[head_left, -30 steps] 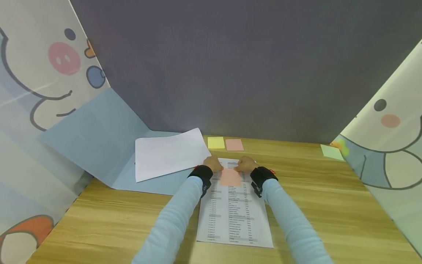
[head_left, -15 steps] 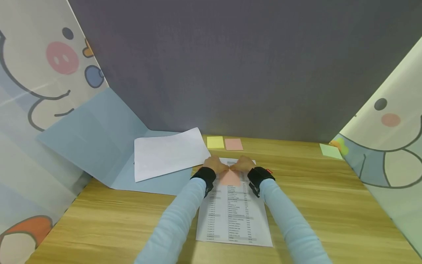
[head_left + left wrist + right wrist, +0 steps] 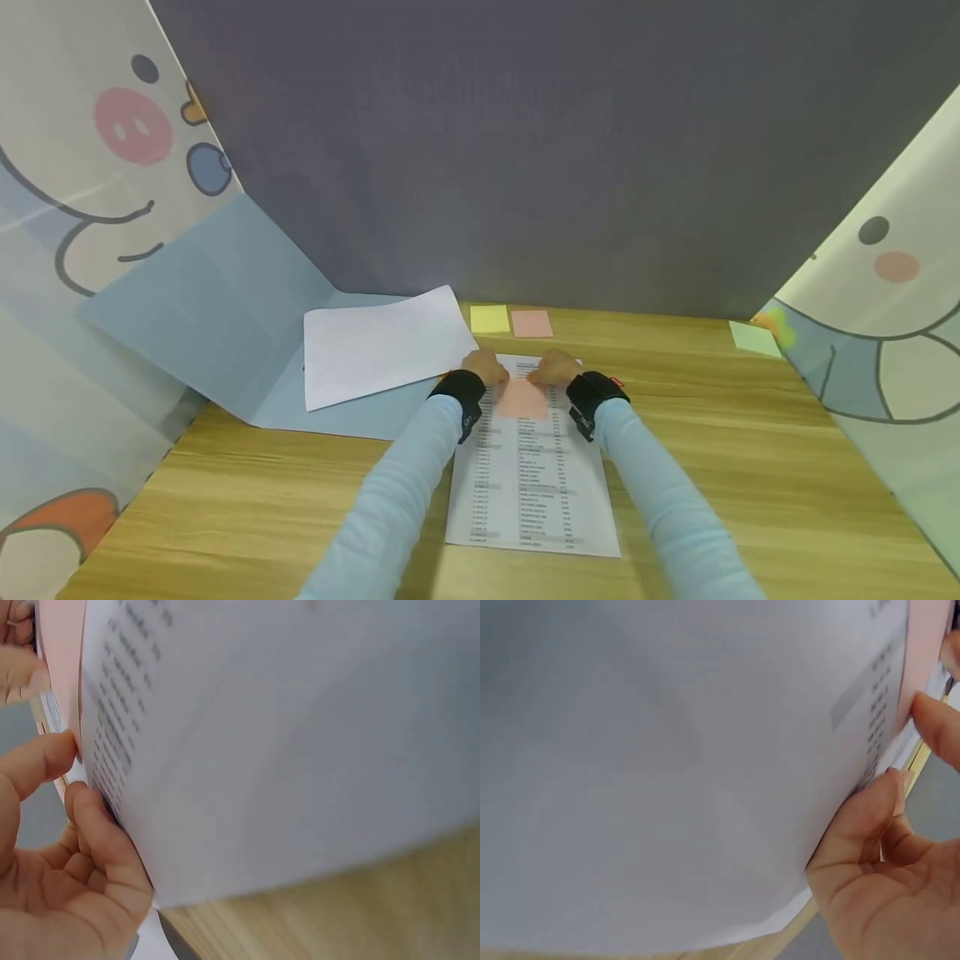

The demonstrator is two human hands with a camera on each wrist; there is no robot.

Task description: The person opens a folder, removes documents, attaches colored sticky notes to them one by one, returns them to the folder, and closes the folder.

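A pink sticky note (image 3: 522, 400) lies on the upper part of a printed sheet (image 3: 534, 492). At the note's upper left corner is the left hand (image 3: 486, 367); the right hand (image 3: 556, 367) is at its upper right corner. In the left wrist view, one fingertip of the left hand (image 3: 71, 870) touches the edge of the pink note (image 3: 61, 645), while its other fingers bend against the sheet (image 3: 262, 765). The right hand (image 3: 900, 862) touches the note (image 3: 924, 652) likewise, with bent fingers beside the sheet (image 3: 660, 780).
An open blue folder (image 3: 217, 308) with white paper (image 3: 382, 346) on it stands at the left. Behind the sheet are a yellow note pad (image 3: 490, 319) and a pink one (image 3: 532, 323). A green note (image 3: 754, 339) lies at the far right, by the side panel.
Half a second ago the two hands met at the middle of the note's upper edge; they have moved apart to its corners. The note and sheet lie about where they were.
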